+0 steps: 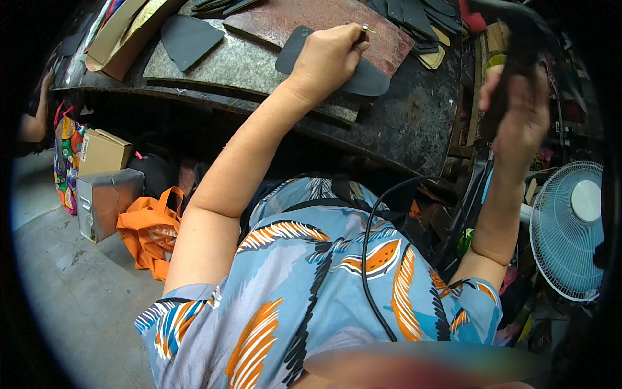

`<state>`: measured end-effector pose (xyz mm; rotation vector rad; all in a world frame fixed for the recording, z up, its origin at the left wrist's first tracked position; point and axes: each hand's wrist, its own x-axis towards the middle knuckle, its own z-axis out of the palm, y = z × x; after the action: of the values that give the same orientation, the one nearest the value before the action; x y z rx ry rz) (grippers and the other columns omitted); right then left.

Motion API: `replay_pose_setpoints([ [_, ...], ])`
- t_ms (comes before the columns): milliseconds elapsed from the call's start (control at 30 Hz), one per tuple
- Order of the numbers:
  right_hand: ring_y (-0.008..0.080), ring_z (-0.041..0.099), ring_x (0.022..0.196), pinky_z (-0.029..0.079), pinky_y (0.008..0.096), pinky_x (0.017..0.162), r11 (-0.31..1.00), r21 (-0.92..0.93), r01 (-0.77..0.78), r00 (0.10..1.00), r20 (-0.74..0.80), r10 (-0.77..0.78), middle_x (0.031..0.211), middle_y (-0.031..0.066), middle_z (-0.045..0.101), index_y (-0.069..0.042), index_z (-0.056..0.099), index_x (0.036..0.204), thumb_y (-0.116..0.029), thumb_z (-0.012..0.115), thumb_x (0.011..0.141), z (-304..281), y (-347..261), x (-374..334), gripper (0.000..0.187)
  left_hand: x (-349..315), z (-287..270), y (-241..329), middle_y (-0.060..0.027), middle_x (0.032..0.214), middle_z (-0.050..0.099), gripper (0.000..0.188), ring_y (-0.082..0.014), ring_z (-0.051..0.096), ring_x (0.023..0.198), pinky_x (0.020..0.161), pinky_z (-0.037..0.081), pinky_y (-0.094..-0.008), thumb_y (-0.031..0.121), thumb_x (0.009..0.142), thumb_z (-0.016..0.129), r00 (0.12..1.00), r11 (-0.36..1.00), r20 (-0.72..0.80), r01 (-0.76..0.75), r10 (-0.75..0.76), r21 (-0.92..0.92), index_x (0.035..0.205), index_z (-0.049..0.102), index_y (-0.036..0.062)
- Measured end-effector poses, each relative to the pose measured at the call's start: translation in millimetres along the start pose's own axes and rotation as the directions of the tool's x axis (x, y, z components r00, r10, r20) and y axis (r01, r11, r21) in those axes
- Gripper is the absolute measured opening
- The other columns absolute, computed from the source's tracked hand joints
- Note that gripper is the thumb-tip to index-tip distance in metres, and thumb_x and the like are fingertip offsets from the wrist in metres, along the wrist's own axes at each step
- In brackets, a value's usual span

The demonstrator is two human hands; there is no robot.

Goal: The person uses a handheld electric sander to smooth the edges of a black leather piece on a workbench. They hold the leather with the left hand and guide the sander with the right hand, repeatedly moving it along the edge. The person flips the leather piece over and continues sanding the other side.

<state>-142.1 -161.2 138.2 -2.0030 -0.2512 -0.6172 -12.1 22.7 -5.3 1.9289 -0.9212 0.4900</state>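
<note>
My left hand (329,61) is closed in a pinch over a dark grey, rounded flat piece (370,79) on the worktable. From its fingers pokes the small brass-coloured end of a punch-like tool (367,28); the rest is hidden in the hand. The flat piece lies across a reddish slab (389,47) and reaches past its near edge. Raised at the right, my right hand (520,107) is wrapped round a dark hammer-like tool (516,55). Motion smears both, so the tool's exact kind is unclear.
Another dark flat piece (189,40) lies on a grey stone slab (249,61). Stacked dark pieces (414,16) sit at the back right. A cardboard box (123,39) stands far left. A fan (567,227) is at my right; an orange bag (148,227) lies on the floor.
</note>
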Motion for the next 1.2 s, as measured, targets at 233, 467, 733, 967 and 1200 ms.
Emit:
replay_pose_setpoints([
  [233,0.0307,0.068,0.083,0.051,0.0363,0.072,0.831,-0.528,-0.174,0.941,0.16,0.299,0.092,0.0178,0.068,-0.007,0.056,0.123,-0.036,0.055,0.098,2,55,-29,0.038,2,12,10,-0.0173,0.082,0.066,0.011,-0.033,0.067,0.077,0.066,0.053,-0.0378,0.009,0.087,0.065,0.985,0.991,-0.119,-0.115,0.122,0.064,0.092,0.061,-0.0005],
  [467,0.0378,0.067,0.093,0.051,0.0426,0.077,0.755,-0.642,-0.136,0.909,0.223,0.353,0.095,0.0188,0.07,-0.013,0.054,0.13,-0.042,0.055,0.095,-1,87,-50,0.046,-7,2,-4,-0.0083,0.087,0.071,0.016,-0.0119,0.07,0.081,0.071,0.057,-0.0235,0.013,0.094,0.062,0.947,0.906,0.021,0.313,-0.321,-0.284,0.102,0.066,-0.0008],
  [733,0.0376,0.068,0.093,0.052,0.0421,0.079,0.717,-0.657,-0.232,0.849,0.223,0.479,0.096,0.0185,0.07,-0.012,0.053,0.131,-0.043,0.053,0.096,-1,83,-47,0.047,-6,6,-10,-0.0073,0.084,0.071,0.015,-0.0119,0.07,0.078,0.072,0.057,-0.0242,0.012,0.094,0.062,0.931,0.805,0.057,0.34,-0.359,-0.486,0.101,0.067,-0.0001],
  [967,0.0253,0.069,0.084,0.052,0.0365,0.075,0.83,-0.499,-0.251,0.896,0.205,0.394,0.099,0.0152,0.071,-0.009,0.055,0.13,-0.034,0.058,0.096,1,65,-37,0.043,-4,3,-8,-0.007,0.083,0.072,0.016,-0.0113,0.07,0.078,0.073,0.056,-0.0251,0.015,0.092,0.064,0.941,0.894,0.09,0.339,-0.327,-0.293,0.1,0.069,0.0014],
  [1200,0.0119,0.061,0.065,0.048,0.0226,0.058,0.985,0.113,0.127,0.99,-0.08,-0.118,0.081,0.007,0.064,-0.007,0.053,0.129,-0.025,0.052,0.101,-6,4,-2,0.034,-1,8,12,-0.017,0.081,0.066,0.012,-0.0327,0.068,0.076,0.065,0.054,-0.0356,0.012,0.088,0.066,0.999,1.0,-0.04,-0.022,0.022,-0.003,0.09,0.062,0.0012],
])
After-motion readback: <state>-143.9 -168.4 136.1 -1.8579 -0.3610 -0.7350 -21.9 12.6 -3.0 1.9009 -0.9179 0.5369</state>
